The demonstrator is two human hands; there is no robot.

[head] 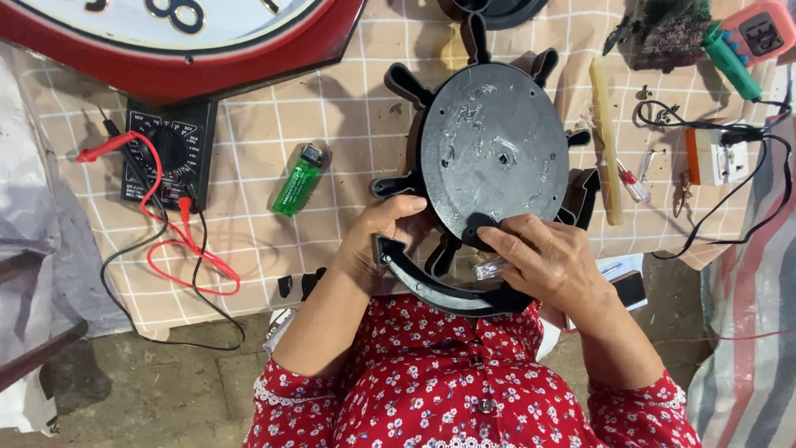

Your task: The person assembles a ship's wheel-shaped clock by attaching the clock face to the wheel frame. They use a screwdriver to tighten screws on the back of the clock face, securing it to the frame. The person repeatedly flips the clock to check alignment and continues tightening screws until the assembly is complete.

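A black plastic clock body (495, 149), round with handle-like spokes around its rim, lies back-up on a checked cloth (249, 133). My left hand (380, 241) grips its lower left rim. My right hand (543, 259) rests on its lower edge with fingers pressed on the dark disc. A small clear-handled tool (489, 268) shows under my right fingers. The disc's back has scratches and a small centre hole.
A red-rimmed clock face (191, 50) lies at top left. A black multimeter (170, 153) with red and black leads (178, 241) sits left, next to a green lighter (298, 179). A yellowish stick (605, 141), small screwdriver (633, 182), white plug with black cable (720, 156) and red timer (767, 29) lie right.
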